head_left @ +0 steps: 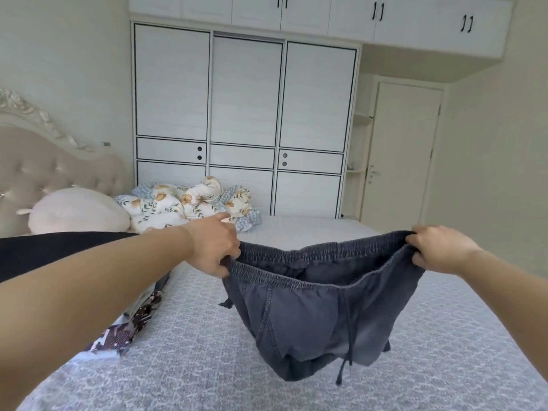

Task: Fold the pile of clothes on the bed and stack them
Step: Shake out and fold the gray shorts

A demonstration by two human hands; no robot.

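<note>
Gripping the grey shorts by the waistband, left hand and right hand curl tightly, stretching it above the bed.

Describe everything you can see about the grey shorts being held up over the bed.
The grey shorts look like soft, washed cotton, dark slate in colour. They have a gathered elastic waistband, a dangling drawstring with knotted ends, and stitched pocket seams at the front. The left hand and right hand each grip one side of the waistband, stretching it open. The shorts hang in the air above the patterned grey bedcover, legs bunched and drooping; whether the lowest folds touch it is unclear.
</note>
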